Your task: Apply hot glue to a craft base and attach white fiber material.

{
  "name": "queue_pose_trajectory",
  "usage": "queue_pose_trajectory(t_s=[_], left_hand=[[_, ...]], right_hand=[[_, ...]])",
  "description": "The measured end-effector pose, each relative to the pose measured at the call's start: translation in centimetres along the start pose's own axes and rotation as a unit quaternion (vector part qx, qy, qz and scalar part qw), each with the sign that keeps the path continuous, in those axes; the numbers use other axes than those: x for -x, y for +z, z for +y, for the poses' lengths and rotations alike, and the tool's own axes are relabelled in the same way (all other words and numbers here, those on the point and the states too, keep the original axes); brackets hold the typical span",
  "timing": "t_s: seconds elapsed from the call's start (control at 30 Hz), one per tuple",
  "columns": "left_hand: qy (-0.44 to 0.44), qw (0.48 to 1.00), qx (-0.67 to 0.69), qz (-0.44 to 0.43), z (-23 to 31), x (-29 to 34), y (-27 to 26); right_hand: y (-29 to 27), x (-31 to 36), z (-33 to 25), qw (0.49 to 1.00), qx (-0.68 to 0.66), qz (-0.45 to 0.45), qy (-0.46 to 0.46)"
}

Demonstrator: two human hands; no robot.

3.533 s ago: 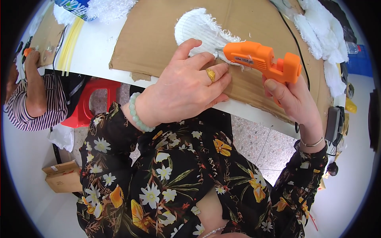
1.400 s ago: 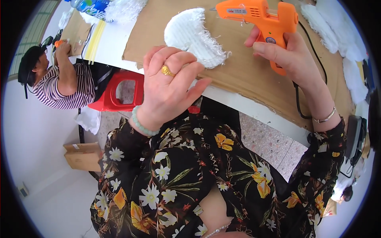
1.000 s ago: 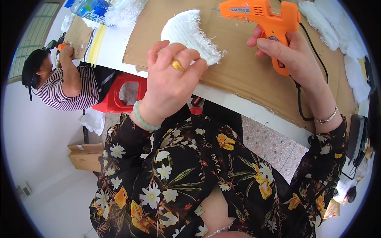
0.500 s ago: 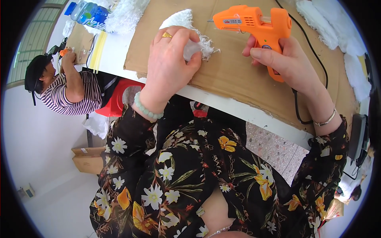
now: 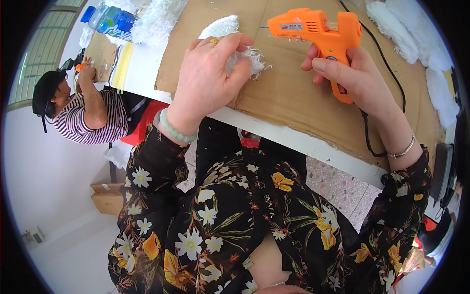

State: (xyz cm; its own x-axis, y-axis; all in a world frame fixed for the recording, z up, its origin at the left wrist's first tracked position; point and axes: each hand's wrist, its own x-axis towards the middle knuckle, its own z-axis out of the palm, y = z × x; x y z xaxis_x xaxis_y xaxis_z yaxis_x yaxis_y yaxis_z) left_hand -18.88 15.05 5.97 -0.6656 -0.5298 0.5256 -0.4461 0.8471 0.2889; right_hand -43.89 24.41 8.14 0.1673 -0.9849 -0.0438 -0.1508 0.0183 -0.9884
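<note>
My right hand (image 5: 355, 76) is wrapped round the handle of an orange glue gun (image 5: 313, 24), whose metal nozzle points left above the cardboard. My left hand (image 5: 208, 81) is curled, thumb and fingers closed on a white piece of fabric with frayed edges (image 5: 255, 63). That piece lies on the brown cardboard, and its upper part (image 5: 220, 27) shows beyond my fingers. My palm and fingers hide its middle. A gap separates the nozzle from the fabric.
The cardboard sheet (image 5: 293, 103) covers much of the white table. A black cord (image 5: 387, 63) runs from the glue gun. White fluffy pieces (image 5: 391, 29) lie at right; a bottle (image 5: 107, 22) and yellowish glue sticks (image 5: 122, 66) at left. A person in stripes (image 5: 90, 115) sits at far left.
My left hand has shifted slightly, its fingers rolling over the fabric piece. The glue gun has moved a little to the right. The person at left has moved a hand.
</note>
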Motion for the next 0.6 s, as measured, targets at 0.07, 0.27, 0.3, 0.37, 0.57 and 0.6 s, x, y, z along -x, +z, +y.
queue_pose_trajectory(t_s=[0.07,0.27,0.3,0.37,0.57,0.6], left_hand=[[-0.002,1.000,-0.016,0.009,1.1,-0.5,0.1],[-0.005,0.999,-0.036,0.003,0.6,-0.1,0.7],[-0.003,1.000,-0.021,0.000,0.3,0.1,0.7],[-0.008,1.000,-0.023,-0.003,0.1,0.3,0.7],[-0.049,0.998,0.039,-0.027,-0.5,-1.0,0.6],[-0.059,0.995,0.073,-0.041,-0.9,-1.2,0.6]], right_hand=[[-0.1,0.1,0.0,1.000,-0.003,0.007,0.001],[-0.2,0.1,-0.3,1.000,0.000,0.009,0.000],[-0.2,0.1,-0.3,1.000,-0.001,0.005,0.004],[-0.1,0.1,-0.3,1.000,-0.001,0.001,0.007],[0.0,0.2,-0.5,1.000,0.007,0.002,0.015],[0.1,0.2,-0.3,1.000,0.002,0.008,0.005]])
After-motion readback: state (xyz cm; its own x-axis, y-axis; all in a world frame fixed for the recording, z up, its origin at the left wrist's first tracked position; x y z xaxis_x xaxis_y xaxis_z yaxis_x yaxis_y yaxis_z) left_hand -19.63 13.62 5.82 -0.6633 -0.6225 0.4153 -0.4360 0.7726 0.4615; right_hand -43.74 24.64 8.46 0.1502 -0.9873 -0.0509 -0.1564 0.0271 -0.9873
